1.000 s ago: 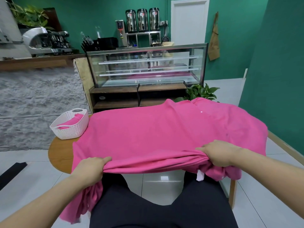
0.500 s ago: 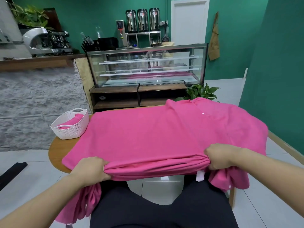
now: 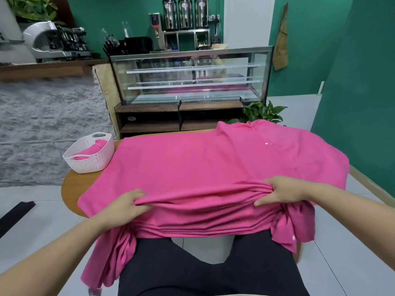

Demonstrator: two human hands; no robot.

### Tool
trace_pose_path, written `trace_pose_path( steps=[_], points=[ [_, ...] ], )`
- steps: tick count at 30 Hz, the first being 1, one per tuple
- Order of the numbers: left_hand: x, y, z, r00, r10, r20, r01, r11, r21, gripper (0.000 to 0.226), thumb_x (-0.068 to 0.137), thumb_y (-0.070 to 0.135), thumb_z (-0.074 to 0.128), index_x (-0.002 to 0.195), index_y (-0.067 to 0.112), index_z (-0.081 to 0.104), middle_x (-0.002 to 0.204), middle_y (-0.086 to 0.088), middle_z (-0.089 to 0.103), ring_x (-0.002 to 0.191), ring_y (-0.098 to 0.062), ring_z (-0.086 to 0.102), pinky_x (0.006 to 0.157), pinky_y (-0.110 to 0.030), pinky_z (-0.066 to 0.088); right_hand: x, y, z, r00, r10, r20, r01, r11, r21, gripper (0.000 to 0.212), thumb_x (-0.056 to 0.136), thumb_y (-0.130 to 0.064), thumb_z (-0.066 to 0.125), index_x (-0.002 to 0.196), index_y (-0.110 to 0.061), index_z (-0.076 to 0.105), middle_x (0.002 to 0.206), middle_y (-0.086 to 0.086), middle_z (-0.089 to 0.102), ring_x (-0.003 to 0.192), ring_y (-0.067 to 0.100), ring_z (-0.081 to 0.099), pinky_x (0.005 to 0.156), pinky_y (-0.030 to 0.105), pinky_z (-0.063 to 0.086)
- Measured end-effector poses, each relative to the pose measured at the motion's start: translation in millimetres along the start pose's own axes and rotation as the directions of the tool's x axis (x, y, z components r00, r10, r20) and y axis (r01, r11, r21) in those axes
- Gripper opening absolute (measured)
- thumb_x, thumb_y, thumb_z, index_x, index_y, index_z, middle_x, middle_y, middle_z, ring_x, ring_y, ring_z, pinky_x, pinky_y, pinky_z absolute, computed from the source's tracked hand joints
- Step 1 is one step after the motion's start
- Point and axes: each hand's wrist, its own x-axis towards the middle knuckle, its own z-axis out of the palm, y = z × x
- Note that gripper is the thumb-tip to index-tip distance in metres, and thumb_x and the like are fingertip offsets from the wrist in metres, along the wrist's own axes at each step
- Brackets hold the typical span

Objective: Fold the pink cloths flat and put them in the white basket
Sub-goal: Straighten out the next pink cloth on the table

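A large pink cloth (image 3: 203, 167) lies spread over most of the round wooden table (image 3: 72, 191), its near edge bunched and hanging toward my lap. My left hand (image 3: 126, 205) grips the bunched near edge on the left. My right hand (image 3: 282, 192) grips the same edge on the right. Pink fabric hangs down below both hands. The white basket (image 3: 89, 155) stands on the table's far left, apart from the cloth, with a folded pink cloth (image 3: 94, 149) inside it.
A glass display case (image 3: 190, 75) on a wooden stand sits behind the table. A green plant (image 3: 263, 113) is beyond the table's far right. A teal wall (image 3: 363, 92) runs close on the right. Grey tiled floor surrounds the table.
Both hands have pulled the cloth's near edge toward me and closer together. More fabric is gathered in folds along the near edge, and the cloth's left side has drawn in on the table.
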Motion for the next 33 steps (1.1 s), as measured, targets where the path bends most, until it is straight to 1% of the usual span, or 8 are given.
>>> trace_pose_path(
  steps=[1, 3, 9, 11, 14, 18, 24, 33],
  points=[
    [2, 6, 0, 1.000, 0.012, -0.013, -0.013, 0.999, -0.051, 0.015, 0.082, 0.037, 0.076, 0.083, 0.024, 0.068, 0.079, 0.009, 0.065, 0.071, 0.002, 0.057, 0.072, -0.019, 0.044, 1, -1, -1, 1.000, -0.022, -0.009, 0.023, 0.999, 0.044, 0.040, 0.073, -0.059, 0.078, 0.099, -0.031, 0.069, 0.094, -0.019, 0.073, 0.086, -0.004, 0.066, 0.085, 0.023, 0.051],
    [6, 14, -3, 1.000, 0.001, -0.022, -0.004, 0.992, -0.126, 0.010, 0.086, 0.017, 0.076, 0.083, 0.024, 0.070, 0.078, 0.004, 0.069, 0.070, -0.004, 0.058, 0.070, -0.021, 0.045, 8, -2, -5, 0.999, -0.045, -0.010, 0.046, 0.995, 0.085, 0.039, 0.072, -0.055, 0.080, 0.102, -0.034, 0.067, 0.097, -0.023, 0.072, 0.089, -0.009, 0.064, 0.086, 0.022, 0.049],
    [27, 14, -19, 0.999, -0.054, 0.005, 0.054, 0.985, -0.166, 0.018, 0.086, 0.033, 0.075, 0.083, 0.015, 0.070, 0.073, -0.002, 0.068, 0.064, -0.006, 0.057, 0.064, -0.022, 0.045, 34, -2, -14, 0.990, -0.050, -0.132, 0.067, 0.989, 0.130, 0.083, 0.062, -0.086, 0.064, 0.110, -0.019, 0.064, 0.106, -0.005, 0.067, 0.103, 0.018, 0.062, 0.094, 0.033, 0.047],
    [37, 10, -22, 0.997, -0.065, -0.052, 0.056, 0.987, -0.150, 0.030, 0.089, 0.034, 0.070, 0.077, 0.006, 0.065, 0.061, 0.003, 0.053, 0.058, -0.007, 0.046, 0.056, -0.022, 0.037, 41, -6, -20, 0.978, -0.027, -0.205, 0.059, 0.987, 0.151, 0.070, 0.077, -0.071, 0.065, 0.113, -0.011, 0.064, 0.111, 0.005, 0.066, 0.108, 0.024, 0.060, 0.095, 0.030, 0.043],
    [55, 7, -29, 0.980, -0.066, -0.185, 0.040, 0.990, -0.137, 0.035, 0.093, 0.031, 0.067, 0.074, 0.003, 0.055, 0.059, 0.006, 0.046, 0.054, -0.005, 0.038, 0.054, -0.024, 0.034, 53, -9, -32, 0.953, -0.035, -0.301, 0.089, 0.982, 0.168, 0.047, 0.086, -0.056, 0.059, 0.075, -0.012, 0.050, 0.071, -0.002, 0.048, 0.073, 0.016, 0.049, 0.064, 0.019, 0.036],
    [81, 7, -38, 0.950, -0.021, -0.313, -0.013, 0.994, -0.106, 0.031, 0.093, 0.026, 0.067, 0.071, 0.012, 0.051, 0.062, 0.008, 0.048, 0.060, -0.010, 0.040, 0.058, -0.023, 0.035, 73, -12, -49, 0.919, -0.033, -0.392, 0.132, 0.965, 0.227, 0.037, 0.094, -0.032, 0.064, 0.070, -0.017, 0.041, 0.066, -0.006, 0.040, 0.057, 0.003, 0.036, 0.057, 0.019, 0.033],
    [125, 10, -57, 0.947, -0.062, -0.314, 0.036, 0.996, -0.086, 0.030, 0.085, 0.018, 0.075, 0.076, 0.015, 0.047, 0.063, 0.004, 0.052, 0.059, -0.015, 0.044, 0.063, -0.030, 0.038, 109, -24, -73, 0.908, 0.023, -0.419, 0.078, 0.971, 0.224, 0.033, 0.092, -0.021, 0.067, 0.074, -0.017, 0.040, 0.068, -0.003, 0.045, 0.062, 0.012, 0.041, 0.052, 0.019, 0.032],
    [178, 8, -72, 0.873, -0.155, -0.463, 0.241, 0.961, 0.132, 0.035, 0.091, 0.041, 0.064, 0.076, 0.019, 0.042, 0.072, 0.000, 0.057, 0.073, -0.028, 0.053, 0.065, -0.039, 0.039, 168, -30, -89, 0.831, 0.086, -0.550, 0.051, 0.972, 0.229, 0.024, 0.095, -0.015, 0.060, 0.082, -0.015, 0.039, 0.072, -0.002, 0.047, 0.067, 0.016, 0.041, 0.054, 0.018, 0.031]
  ],
)
